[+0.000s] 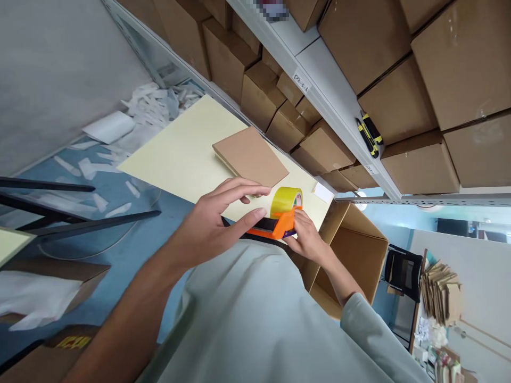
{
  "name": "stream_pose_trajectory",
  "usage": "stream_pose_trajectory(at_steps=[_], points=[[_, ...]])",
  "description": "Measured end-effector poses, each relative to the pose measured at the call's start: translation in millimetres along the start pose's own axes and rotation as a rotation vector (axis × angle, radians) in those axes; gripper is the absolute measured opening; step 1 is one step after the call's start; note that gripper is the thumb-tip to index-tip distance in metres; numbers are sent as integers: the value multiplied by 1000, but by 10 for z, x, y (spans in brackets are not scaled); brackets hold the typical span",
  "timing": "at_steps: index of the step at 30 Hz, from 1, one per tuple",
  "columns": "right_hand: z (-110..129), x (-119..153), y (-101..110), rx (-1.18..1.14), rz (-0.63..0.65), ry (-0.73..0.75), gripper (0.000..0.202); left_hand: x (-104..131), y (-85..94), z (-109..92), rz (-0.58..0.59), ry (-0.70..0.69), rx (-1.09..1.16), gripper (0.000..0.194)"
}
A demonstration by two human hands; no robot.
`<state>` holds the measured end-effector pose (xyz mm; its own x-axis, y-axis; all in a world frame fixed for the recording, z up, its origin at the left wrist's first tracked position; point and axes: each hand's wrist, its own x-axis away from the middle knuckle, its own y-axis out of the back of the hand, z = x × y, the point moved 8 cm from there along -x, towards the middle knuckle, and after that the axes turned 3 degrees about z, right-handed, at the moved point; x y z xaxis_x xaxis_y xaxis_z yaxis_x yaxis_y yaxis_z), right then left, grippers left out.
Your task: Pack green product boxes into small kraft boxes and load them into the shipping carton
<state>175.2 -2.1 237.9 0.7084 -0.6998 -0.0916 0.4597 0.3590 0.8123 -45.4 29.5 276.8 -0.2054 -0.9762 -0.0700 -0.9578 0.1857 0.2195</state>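
Note:
An orange tape dispenser [281, 225] carrying a roll of yellow tape [284, 201] sits at the near edge of the pale yellow table [171, 143]. My right hand [309, 236] is closed around the dispenser's right end. To its left, my left hand [219, 221] is open, thumb and fingers apart, with the fingertips close to the tape roll. Whether it touches the dispenser is hard to see. Just beyond lies a flat brown cardboard box [251, 155], closed, which neither hand holds.
Shelves of cardboard boxes [295, 119] run along the table's far side. Two yellow-and-black utility knives [369, 134] lie on the shelf ledge. An open carton [355, 247] stands at right. White paper scraps [147, 109] cover the floor at left, near black table legs [80, 218].

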Motion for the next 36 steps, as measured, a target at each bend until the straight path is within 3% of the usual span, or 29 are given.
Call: stream_pose_trajectory(at_steps=[3,8,15,24,30,36], points=[[33,80,52,130,72,56,25,52,-68,-32,70,-10,-19,37],[160,145,182,313,66,190,19,181,-113,-156,113,-100,21,30],[161,170,282,440,126,224,14,318,-75,-337,31,-238,-74,34],[53,175,328,462,147,214,20,397,-146,-306,-40,-221,-166,32],[-59,205,229,385,209,215,26,361,-235,-88,-58,-66,-198,18],[-316,174,-36,252,276,146,34,347,-354,461,-85,90,-163,25]])
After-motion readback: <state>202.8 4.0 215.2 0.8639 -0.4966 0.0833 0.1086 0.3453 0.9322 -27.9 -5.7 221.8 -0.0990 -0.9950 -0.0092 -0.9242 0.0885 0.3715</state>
